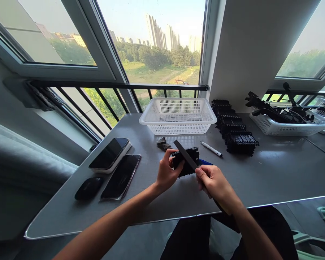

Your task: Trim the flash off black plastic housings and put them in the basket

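My left hand [168, 170] grips a black plastic part [194, 154] with small teeth along its edges, holding it just above the table. In my right hand [218, 183] is a long flat dark bar that looks like a flat file [185, 154]. The file lies slantwise across the face of the part, its far end beyond my left fingers. Behind the part rests a crumpled dark scrap [163, 143], perhaps cloth. A blue object [206, 162] is partly hidden behind my right hand. A white pen [211, 148] lies farther right.
A white plastic basket [178, 129] stands by the window. Stacked black toothed parts [241, 142] line its right side. Another white basket [289, 128] holds black parts and cables. Two phone-like devices [121, 177] [109, 153] and a black rounded case [89, 188] lie at left.
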A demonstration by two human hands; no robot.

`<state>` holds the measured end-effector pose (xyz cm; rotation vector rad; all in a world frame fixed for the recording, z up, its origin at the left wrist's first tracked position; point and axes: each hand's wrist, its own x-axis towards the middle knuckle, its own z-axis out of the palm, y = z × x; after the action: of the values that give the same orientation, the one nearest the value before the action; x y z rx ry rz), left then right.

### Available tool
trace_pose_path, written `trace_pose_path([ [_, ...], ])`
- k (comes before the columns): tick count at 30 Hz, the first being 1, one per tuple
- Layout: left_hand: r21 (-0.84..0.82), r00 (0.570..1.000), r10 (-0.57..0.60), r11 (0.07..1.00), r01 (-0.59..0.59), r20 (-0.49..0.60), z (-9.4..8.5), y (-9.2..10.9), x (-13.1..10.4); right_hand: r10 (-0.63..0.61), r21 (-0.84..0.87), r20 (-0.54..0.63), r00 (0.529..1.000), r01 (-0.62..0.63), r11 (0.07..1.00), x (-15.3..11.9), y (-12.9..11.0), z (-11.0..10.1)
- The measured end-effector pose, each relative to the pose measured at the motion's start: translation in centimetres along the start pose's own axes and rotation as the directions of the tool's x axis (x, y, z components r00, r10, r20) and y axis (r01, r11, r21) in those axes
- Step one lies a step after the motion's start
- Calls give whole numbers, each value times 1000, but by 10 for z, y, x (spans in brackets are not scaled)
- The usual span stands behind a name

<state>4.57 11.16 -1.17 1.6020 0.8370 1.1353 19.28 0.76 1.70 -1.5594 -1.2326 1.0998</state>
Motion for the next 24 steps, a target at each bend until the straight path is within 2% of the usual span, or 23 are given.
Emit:
trace_pose_path([
  [6, 26, 999, -11, 1000, 12, -43, -3, 0, 4, -94, -203, -162, 982, 60, 977, 4, 4, -7],
  [9, -13, 997, -34, 999, 33, -70, -5, 3, 7, -180, -323, -345, 921, 63, 944, 7, 8, -12],
  [11, -26, 996, -39, 999, 37, -80, -5, 5, 8, -190, -316, -405, 894, 58, 947, 6, 8, -15],
  [13, -27, 996, -46, 999, 44, -72, -4, 5, 7, -168, -257, -341, 925, 80, 963, 4, 5, -15],
  [15, -27, 997, -49, 999, 47, -55, -3, 5, 5, -142, -202, -206, 968, 100, 974, 2, 2, -12],
  [16, -28, 998, -48, 999, 47, -48, -2, 5, 4, -138, -200, -154, 978, 106, 974, 1, 1, -11],
  [18, -39, 998, -56, 998, 55, -33, -1, 4, 3, -150, -247, -121, 981, 117, 962, 4, 1, -8],
  [21, -90, 996, -89, 992, 87, -17, -3, 4, 5, -196, -334, -251, 948, 106, 937, 10, 6, -12],
  [23, -121, 994, -105, 987, 102, -21, -4, 5, 8, -205, -332, -344, 916, 85, 939, 13, 9, -17],
  [24, -129, 994, -110, 986, 106, -25, -4, 5, 9, -195, -306, -355, 914, 84, 948, 13, 10, -18],
])
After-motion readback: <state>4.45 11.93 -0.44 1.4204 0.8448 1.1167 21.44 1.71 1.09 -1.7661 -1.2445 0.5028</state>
